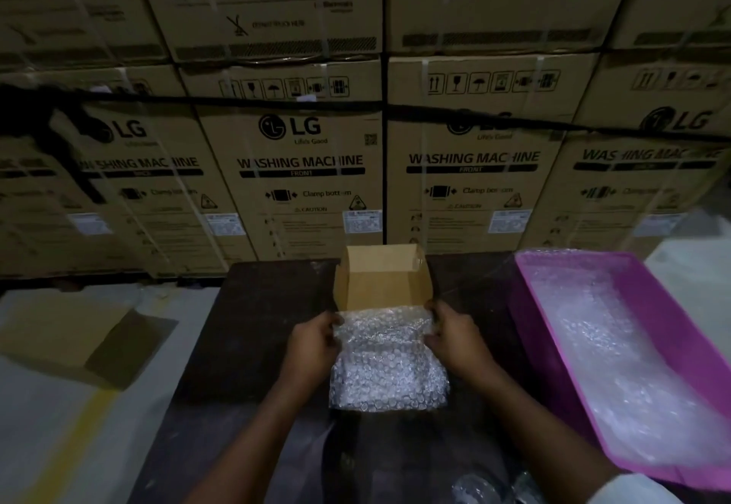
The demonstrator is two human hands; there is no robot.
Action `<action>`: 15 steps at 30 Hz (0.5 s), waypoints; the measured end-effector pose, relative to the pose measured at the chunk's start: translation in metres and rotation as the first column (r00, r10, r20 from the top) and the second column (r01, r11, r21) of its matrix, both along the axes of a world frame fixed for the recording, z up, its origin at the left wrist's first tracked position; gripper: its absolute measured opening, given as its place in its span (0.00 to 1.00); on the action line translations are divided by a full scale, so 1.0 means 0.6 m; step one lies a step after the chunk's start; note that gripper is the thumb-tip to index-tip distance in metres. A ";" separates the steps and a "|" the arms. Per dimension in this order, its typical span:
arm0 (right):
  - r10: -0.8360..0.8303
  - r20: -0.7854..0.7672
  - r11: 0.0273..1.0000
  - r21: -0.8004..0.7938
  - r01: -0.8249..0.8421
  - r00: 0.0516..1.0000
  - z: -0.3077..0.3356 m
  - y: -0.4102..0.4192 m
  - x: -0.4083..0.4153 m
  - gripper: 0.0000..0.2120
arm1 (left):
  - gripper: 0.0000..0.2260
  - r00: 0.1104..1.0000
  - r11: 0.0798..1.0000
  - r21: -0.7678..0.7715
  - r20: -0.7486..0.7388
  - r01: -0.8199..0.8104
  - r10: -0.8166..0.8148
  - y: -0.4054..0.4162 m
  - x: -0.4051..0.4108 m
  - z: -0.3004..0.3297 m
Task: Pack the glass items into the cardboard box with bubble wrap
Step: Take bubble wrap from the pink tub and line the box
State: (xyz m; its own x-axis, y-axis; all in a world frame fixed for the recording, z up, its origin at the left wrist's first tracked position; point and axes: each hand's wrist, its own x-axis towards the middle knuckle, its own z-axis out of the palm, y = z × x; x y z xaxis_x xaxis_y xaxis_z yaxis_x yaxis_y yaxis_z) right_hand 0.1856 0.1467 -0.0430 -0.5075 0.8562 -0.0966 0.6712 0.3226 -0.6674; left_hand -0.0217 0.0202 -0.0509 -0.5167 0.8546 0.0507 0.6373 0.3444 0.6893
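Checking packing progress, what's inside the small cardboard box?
The cardboard box shows bare far walls; bubble wrap, held by both hands, covers its near part, hiding the floor.

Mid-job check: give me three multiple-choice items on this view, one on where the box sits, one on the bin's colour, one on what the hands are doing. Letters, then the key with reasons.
1. Where is the box relative to the bubble wrap?
A. On the table, beyond the wrap
B. Inside the bin
C. On the floor to the left

2. What colour is the bin?
A. Blue
B. Pink
C. Green

3. What are the hands doing?
A. Both hang idle
B. One lifts the bin
C. Both grip the wrap

Key: 1 A, the open box stands at the wrap's far edge. 2 B, its walls are pink. 3 C, left hand and right hand hold the wrap's two sides.
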 end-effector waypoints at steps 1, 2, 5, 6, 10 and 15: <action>0.005 0.031 1.000 0.015 -0.005 1.000 -0.006 0.000 -0.001 0.25 | 0.14 1.000 1.000 -0.025 -0.028 0.004 -0.004 0.002 0.001 -0.009; 0.011 0.064 0.999 0.029 -0.013 0.998 -0.009 -0.003 -0.002 0.25 | 0.14 0.998 0.998 -0.058 -0.062 0.010 -0.013 0.004 0.002 -0.016; 0.037 0.168 0.997 0.060 -0.048 0.985 -0.020 -0.011 -0.002 0.23 | 0.14 0.984 0.985 -0.163 -0.161 0.048 -0.074 0.010 0.007 -0.029; 0.043 0.203 0.996 0.063 -0.057 0.978 -0.024 -0.013 -0.001 0.23 | 0.15 0.977 0.977 -0.202 -0.188 0.065 -0.104 0.012 0.009 -0.031; 0.073 0.333 0.982 0.139 -0.126 0.940 -0.035 -0.015 0.004 0.28 | 0.18 0.879 0.951 -0.302 -0.433 0.069 -0.201 0.010 0.013 -0.039; 0.116 0.419 0.910 0.319 -0.265 0.901 -0.045 -0.018 0.004 0.31 | 0.23 0.729 0.934 -0.221 -0.584 0.281 -0.358 0.007 0.020 -0.054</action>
State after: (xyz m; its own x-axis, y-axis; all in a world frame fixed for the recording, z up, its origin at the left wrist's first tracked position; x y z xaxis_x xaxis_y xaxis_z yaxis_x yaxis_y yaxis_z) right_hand 0.1880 0.1356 -0.0697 -0.6509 0.7589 -0.0218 0.7488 0.6370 -0.1831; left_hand -0.0095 0.0242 -0.0831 -0.1045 0.9828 0.1523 0.9917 0.0916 0.0898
